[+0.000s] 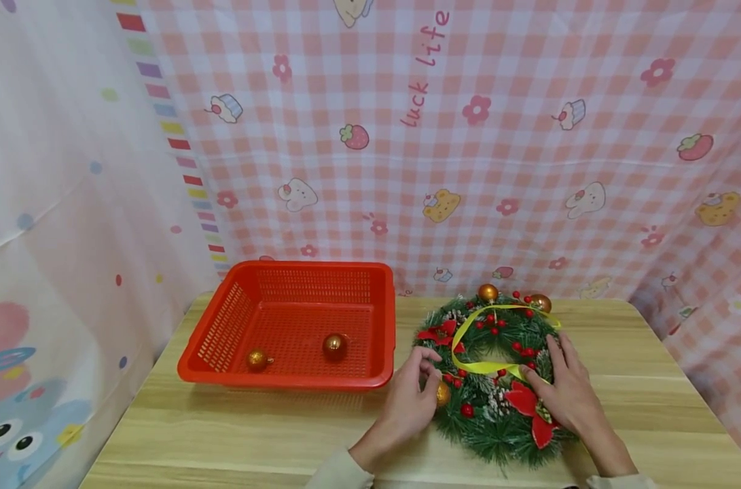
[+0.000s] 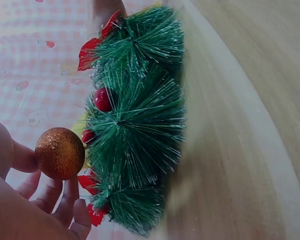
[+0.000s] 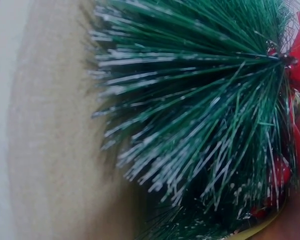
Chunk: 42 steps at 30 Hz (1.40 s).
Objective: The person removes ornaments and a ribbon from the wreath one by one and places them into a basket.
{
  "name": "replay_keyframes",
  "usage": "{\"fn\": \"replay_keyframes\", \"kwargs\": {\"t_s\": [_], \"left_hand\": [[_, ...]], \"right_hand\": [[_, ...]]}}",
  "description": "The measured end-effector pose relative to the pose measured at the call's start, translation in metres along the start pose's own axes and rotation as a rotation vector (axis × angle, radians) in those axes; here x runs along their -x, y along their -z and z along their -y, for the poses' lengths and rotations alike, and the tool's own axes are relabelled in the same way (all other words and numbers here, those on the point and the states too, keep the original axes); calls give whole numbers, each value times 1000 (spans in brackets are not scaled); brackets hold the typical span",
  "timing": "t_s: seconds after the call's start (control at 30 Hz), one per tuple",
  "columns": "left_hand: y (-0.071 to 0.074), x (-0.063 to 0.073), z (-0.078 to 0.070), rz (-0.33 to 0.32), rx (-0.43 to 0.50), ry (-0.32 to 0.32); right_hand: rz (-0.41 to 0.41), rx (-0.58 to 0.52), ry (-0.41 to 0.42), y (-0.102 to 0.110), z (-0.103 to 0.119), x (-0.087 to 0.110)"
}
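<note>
A green wreath [image 1: 468, 428] with red flowers, red berries and pinecones lies on the table at the right. At its left side, my left hand [image 1: 409, 394] holds a glittery gold ball ornament [image 2: 60, 153] between thumb and curled fingers, close against the wreath's needles. My right hand [image 1: 572, 390] rests on the wreath's right side, its fingers fairly straight and its thumb at a yellow ribbon [image 1: 486, 368]. The ribbon loops over the top of the wreath. Two more gold balls, one orange-gold [image 1: 488, 293] and one shiny [image 1: 540, 303], sit at the wreath's far edge.
A red plastic basket [image 1: 189, 370] stands left of the wreath, with a glittery gold ball [image 1: 257, 360] and a shiny gold ball [image 1: 335, 346] inside. The wooden table [image 1: 223, 441] meets a checked pink curtain [image 1: 370, 224] at the back and a white curtain at the left.
</note>
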<state>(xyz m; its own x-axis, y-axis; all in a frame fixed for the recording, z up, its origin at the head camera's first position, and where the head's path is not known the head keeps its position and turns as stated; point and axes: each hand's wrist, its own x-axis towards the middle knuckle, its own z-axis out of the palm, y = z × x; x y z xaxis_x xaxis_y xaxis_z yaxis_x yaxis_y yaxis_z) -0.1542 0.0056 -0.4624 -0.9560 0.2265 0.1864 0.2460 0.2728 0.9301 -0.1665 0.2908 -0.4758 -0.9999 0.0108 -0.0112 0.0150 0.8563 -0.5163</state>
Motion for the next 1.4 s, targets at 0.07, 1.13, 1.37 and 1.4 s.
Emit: {"fn": "replay_keyframes", "kwargs": {"t_s": [0.07, 1.13, 1.37, 1.4], "left_hand": [[0, 0, -2, -3, 7, -3], [62, -9, -30, -6, 142, -27], [97, -12, -24, -98, 106, -19], [102, -13, -23, -112, 97, -18]], "right_hand": [[0, 0, 0, 0, 0, 0], [-2, 5, -14, -2, -1, 1], [0, 6, -10, -1, 0, 1], [0, 7, -9, -1, 1, 1]]}}
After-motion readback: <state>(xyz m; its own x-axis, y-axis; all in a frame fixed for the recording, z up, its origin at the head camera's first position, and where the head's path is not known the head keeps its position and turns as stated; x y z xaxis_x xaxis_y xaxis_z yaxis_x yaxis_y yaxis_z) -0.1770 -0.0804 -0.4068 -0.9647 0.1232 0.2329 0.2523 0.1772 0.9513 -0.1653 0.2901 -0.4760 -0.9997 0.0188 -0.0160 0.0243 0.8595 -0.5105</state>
